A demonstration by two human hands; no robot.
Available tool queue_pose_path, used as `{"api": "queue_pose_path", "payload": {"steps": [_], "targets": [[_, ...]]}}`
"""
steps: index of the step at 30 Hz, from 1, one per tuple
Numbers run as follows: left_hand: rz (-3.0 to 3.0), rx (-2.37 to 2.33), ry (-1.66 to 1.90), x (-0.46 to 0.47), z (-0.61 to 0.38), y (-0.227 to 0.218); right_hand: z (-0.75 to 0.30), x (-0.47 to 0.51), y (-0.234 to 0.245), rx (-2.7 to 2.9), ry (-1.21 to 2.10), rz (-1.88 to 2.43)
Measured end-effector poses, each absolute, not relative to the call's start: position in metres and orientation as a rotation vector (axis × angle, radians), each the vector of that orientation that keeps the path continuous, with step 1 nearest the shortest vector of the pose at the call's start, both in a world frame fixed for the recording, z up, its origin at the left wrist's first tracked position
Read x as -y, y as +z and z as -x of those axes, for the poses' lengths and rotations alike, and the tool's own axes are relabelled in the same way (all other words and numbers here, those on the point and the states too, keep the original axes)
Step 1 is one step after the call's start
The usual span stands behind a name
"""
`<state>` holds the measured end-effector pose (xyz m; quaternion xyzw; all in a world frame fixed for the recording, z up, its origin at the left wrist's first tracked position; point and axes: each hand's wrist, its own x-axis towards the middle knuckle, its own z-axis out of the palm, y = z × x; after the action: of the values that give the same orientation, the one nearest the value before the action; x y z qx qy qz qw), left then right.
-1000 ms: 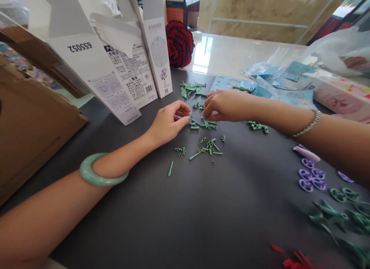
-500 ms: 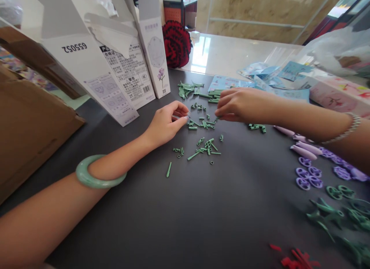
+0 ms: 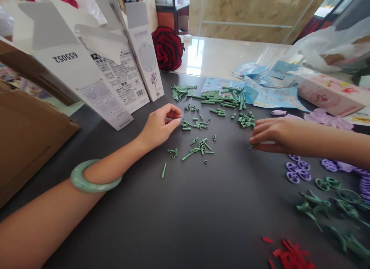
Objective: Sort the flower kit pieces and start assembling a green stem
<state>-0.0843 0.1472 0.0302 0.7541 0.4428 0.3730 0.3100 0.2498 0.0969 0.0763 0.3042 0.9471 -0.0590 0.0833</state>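
Centrally, your left hand rests over the dark counter, its fingers curled toward the thumb just beside a cluster of small green pieces; whether anything lies between those fingertips you cannot tell. Your right hand, well apart from it, points inward with its fingers drawn together at the tips on a tiny green part, mostly hidden by the fingers. Beyond these fingers, near the knuckles, note the heap of short green tubes. Between your two hands and nearer to you lies a loose group of green parts, with a smaller group to its left and a single green rod nearer still. Farther off, green stems lie in a row beside a pile of green leaves, and partly overlap the blue sheets. Below your right forearm, observe purple discs; nearer to you are curved dark green pieces, then blurred red pieces at the lower edge. On your left wrist you wear a pale green bangle. To your left stand white boxes and a brown carton; at far right lies a pink box.
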Motion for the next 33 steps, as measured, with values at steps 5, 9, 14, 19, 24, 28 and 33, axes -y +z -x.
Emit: {"api": "queue_pose_path", "payload": {"steps": [5, 9, 14, 19, 24, 28, 33], "targets": [[-1.991, -1.172, 0.975, -0.147, 0.0849, 0.0304, -0.2551, -0.1022, 0.0692, -2.736, -0.201, -0.997], [-1.995, -1.17, 0.97, -0.1468, 0.0851, 0.0315, -0.255, -0.1026, 0.0686, -2.721, -0.223, -1.044], [-1.999, -1.167, 0.971, -0.1471, 0.0851, 0.0314, -0.2538, -0.1, 0.0689, -2.694, -0.198, -1.111], [-2.01, -1.168, 0.97, -0.147, 0.085, 0.0316, -0.2515, -0.0991, 0.0707, -2.696, -0.166, -1.114], [-2.003, -1.177, 0.965, -0.1463, 0.0845, 0.0317, -0.248, -0.0984, 0.0746, -2.658, -0.157, -1.133], [-2.001, -1.175, 0.983, -0.1462, 0.0844, 0.0305, -0.2499, -0.0992, 0.0736, -2.686, -0.143, -1.16], [-2.006, -1.175, 0.975, -0.1467, 0.0845, 0.0302, -0.2503, -0.0998, 0.0739, -2.686, -0.178, -1.173]]}}
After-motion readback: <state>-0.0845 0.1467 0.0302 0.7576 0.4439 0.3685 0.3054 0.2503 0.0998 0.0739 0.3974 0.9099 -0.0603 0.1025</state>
